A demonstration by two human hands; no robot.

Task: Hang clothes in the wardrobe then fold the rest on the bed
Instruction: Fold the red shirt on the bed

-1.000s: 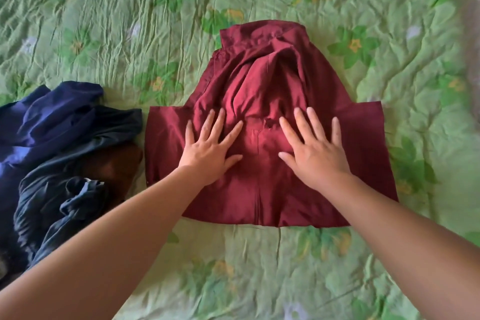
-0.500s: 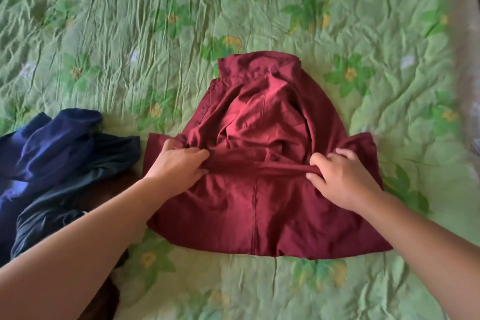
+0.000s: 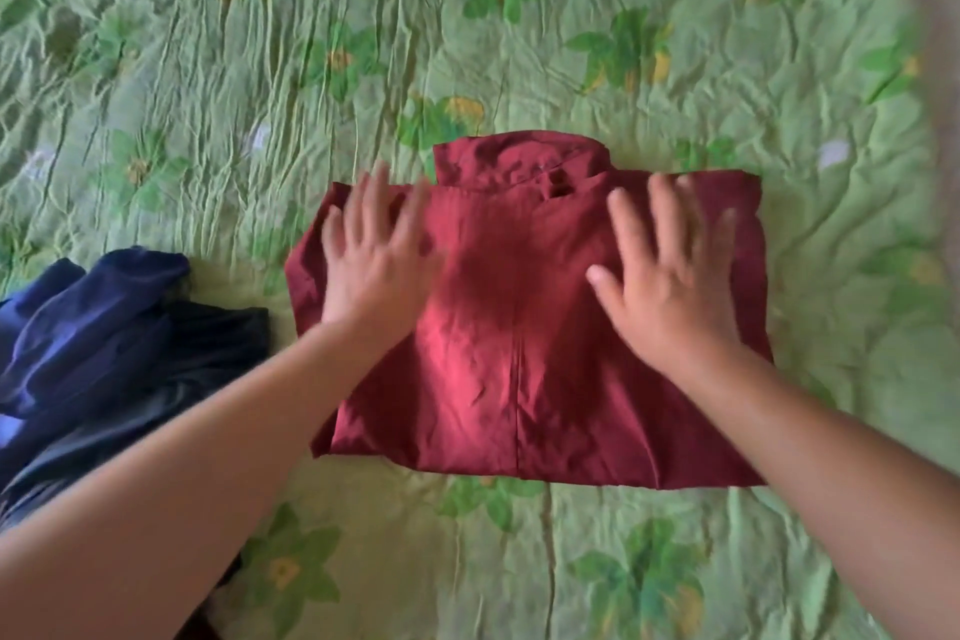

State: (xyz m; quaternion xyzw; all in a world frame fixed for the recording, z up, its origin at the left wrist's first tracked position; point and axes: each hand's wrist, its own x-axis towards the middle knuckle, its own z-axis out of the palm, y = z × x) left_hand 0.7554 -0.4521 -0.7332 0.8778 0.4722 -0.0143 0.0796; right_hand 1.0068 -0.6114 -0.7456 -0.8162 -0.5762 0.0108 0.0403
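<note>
At the bed's left edge lies a heap of dark blue clothes [image 3: 104, 333], then the left hand [image 3: 371, 260] and right hand [image 3: 670, 276], fingers spread flat, press the folded maroon shirt [image 3: 519, 379] mid-bedspread [image 3: 260, 68].

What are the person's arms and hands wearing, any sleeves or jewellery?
The left hand and right hand are gloveless, with no watch or bracelet showing. Both forearms are uncovered; no sleeve is in view. The fingers are too blurred to check for rings.
</note>
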